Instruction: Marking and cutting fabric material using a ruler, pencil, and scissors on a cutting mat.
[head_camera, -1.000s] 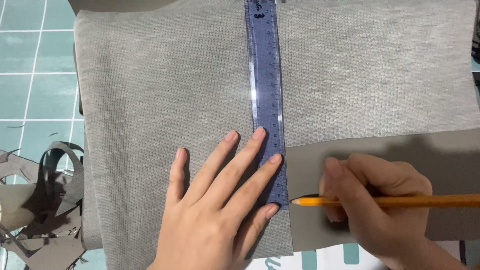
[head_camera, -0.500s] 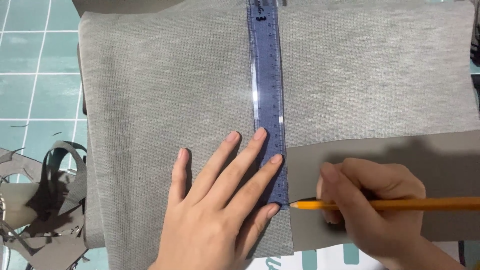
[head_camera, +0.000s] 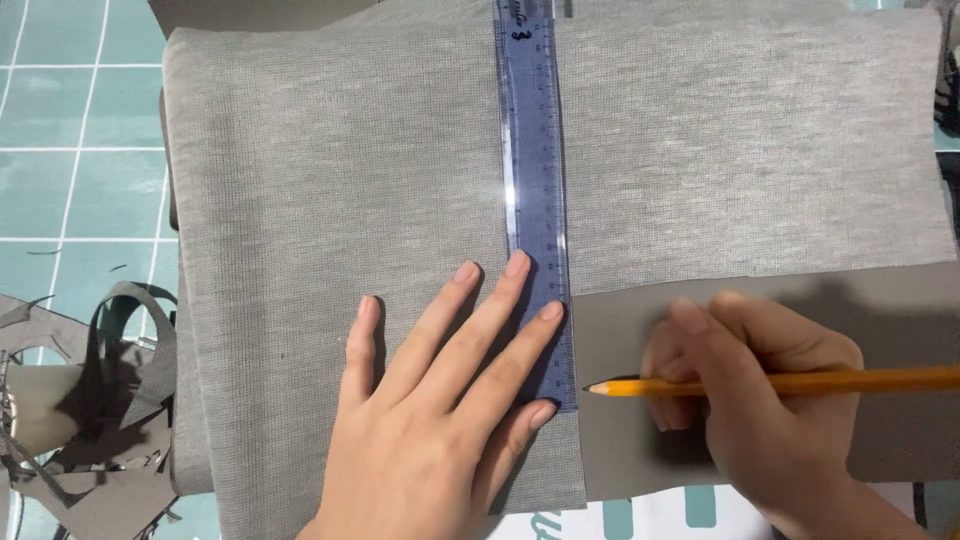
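Note:
A grey knit fabric (head_camera: 330, 170) lies spread flat across the work surface. A blue see-through ruler (head_camera: 533, 150) runs down its middle. My left hand (head_camera: 440, 400) is pressed flat on the fabric, with its fingertips on the lower end of the ruler. To the right of the ruler lies a darker grey sheet (head_camera: 900, 330) on the fabric. My right hand (head_camera: 760, 400) rests on that sheet and holds an orange pencil (head_camera: 850, 381). The pencil's tip touches the ruler's right edge near its lower end.
A teal cutting mat with a white grid (head_camera: 80, 180) shows at the left. A pile of grey paper scraps and curled strips (head_camera: 90, 420) lies at the lower left. A white printed sheet (head_camera: 650, 515) peeks out at the bottom edge.
My right hand has slid down a little along the ruler's edge with the pencil and looks blurred. My left hand and the ruler have stayed in place.

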